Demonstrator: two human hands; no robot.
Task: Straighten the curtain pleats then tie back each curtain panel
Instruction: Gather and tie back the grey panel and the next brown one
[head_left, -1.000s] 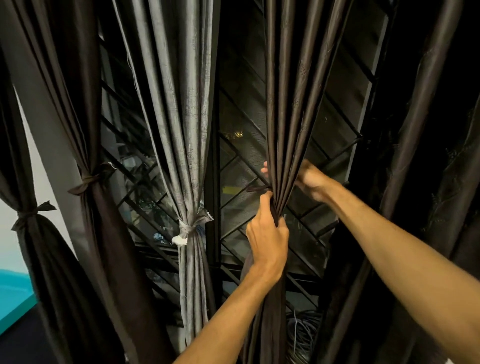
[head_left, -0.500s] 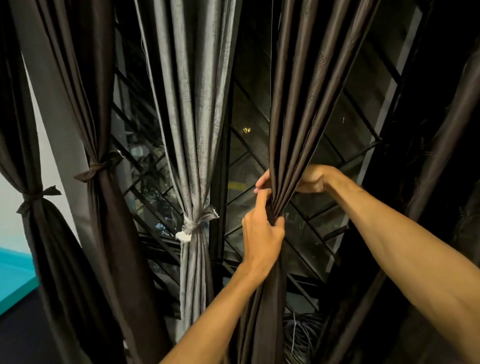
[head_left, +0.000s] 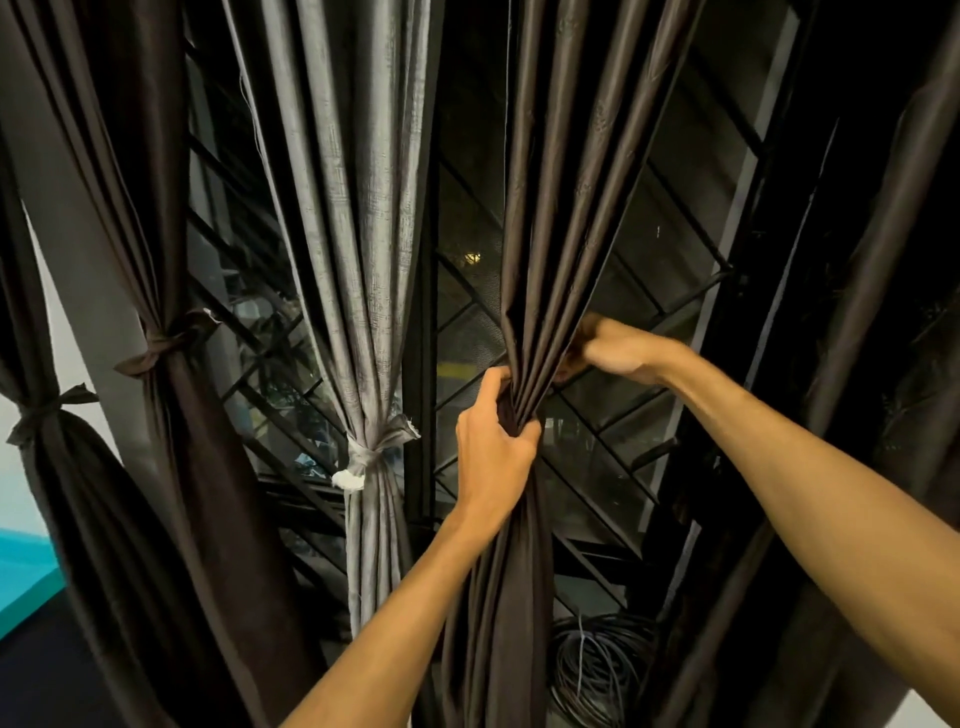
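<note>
A single wide-angle head camera looks forward, tilted slightly up, straight at a dark barred window, close enough that both forearms fill the lower frame. The gathered brown curtain panel hangs in front of the window at the frame's centre. Left of the window the view takes in a tied grey curtain and further tied brown panels; right of it, dark drapery runs to the edge. Verticals splay outward toward the top, showing lens distortion.
</note>
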